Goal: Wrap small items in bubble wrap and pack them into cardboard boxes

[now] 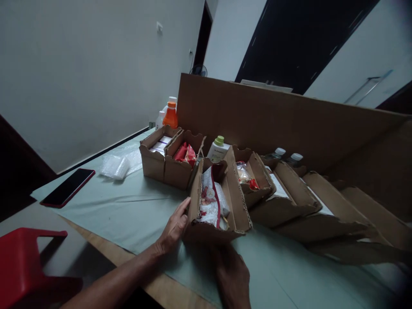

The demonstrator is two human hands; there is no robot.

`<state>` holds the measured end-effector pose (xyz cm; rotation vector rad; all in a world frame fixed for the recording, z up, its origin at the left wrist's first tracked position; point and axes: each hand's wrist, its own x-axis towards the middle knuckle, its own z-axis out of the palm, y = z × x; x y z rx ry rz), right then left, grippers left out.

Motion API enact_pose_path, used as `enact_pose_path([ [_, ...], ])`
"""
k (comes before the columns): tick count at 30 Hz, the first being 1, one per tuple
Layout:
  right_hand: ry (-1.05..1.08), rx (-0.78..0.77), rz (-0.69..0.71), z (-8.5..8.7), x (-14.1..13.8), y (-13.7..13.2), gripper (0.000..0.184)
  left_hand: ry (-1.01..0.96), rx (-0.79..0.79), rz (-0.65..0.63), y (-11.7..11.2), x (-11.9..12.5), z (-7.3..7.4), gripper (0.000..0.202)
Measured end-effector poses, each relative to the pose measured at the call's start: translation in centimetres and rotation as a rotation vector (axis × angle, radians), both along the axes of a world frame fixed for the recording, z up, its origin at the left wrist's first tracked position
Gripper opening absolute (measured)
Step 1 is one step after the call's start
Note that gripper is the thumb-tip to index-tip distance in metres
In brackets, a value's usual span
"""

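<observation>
A narrow open cardboard box [236,197] stands pulled forward of the row of boxes, slightly askew. Inside lies a white fabric item with dark red edging and a printed figure [208,195], beside a clear plastic packet [222,201]. My left hand [174,227] grips the box's left side, fingers pressed along the wall. At the lower front edge, my right hand [231,274] holds the box from below, its fingers curled and partly hidden by the box and shadow.
Two joined boxes [154,165] stand left, with red packets [186,153] in one. More boxes [289,206] line the right, before a tall cardboard panel [273,116]. Bottles [170,116], bubble wrap [117,166] and a phone [69,187] are on the table; a red stool [24,266] stands lower left.
</observation>
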<state>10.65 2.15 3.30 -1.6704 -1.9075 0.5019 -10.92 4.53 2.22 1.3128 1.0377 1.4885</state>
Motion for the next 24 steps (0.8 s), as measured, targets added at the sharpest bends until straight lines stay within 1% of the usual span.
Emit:
enact_pose_path([
  [2,-0.063,0.030,-0.013,0.6,-0.8,1.8,0.032,0.108,0.020,0.065,-0.1,0.2,-0.1,0.065],
  [4,-0.128,0.035,-0.050,1.1,-1.8,4.0,0.032,0.201,0.000,0.207,-0.1,0.4,-0.3,0.064],
  [6,-0.164,0.029,-0.083,1.3,-2.9,6.3,0.035,0.240,-0.023,0.348,0.2,0.5,-0.5,0.062],
  [7,-0.168,0.027,-0.091,1.2,-3.4,7.4,0.037,0.246,-0.025,0.398,0.3,0.4,-0.5,0.059],
  [9,-0.154,0.031,-0.090,0.9,-4.2,8.9,0.042,0.250,-0.029,0.443,0.5,0.2,-0.4,0.049],
  [11,-0.125,0.034,-0.088,0.4,-4.6,9.7,0.043,0.256,-0.042,0.423,0.4,0.0,-0.3,0.041],
  [13,-0.081,0.037,-0.082,-0.2,-4.7,9.6,0.042,0.271,-0.076,0.365,0.2,0.0,-0.2,0.037],
  [15,-0.029,0.041,-0.066,-0.8,-4.4,9.2,0.039,0.286,-0.096,0.301,0.0,0.1,-0.1,0.038],
  [17,0.020,0.046,-0.043,-1.2,-4.1,8.8,0.038,0.298,-0.097,0.243,0.2,0.4,0.0,0.044],
  [20,0.070,0.058,-0.018,-1.5,-3.9,8.7,0.038,0.325,-0.101,0.193,1.8,0.9,0.4,0.058],
  [24,0.114,0.087,-0.013,-1.6,-4.0,8.9,0.041,0.388,-0.118,0.232,5.0,1.7,0.4,0.059],
])
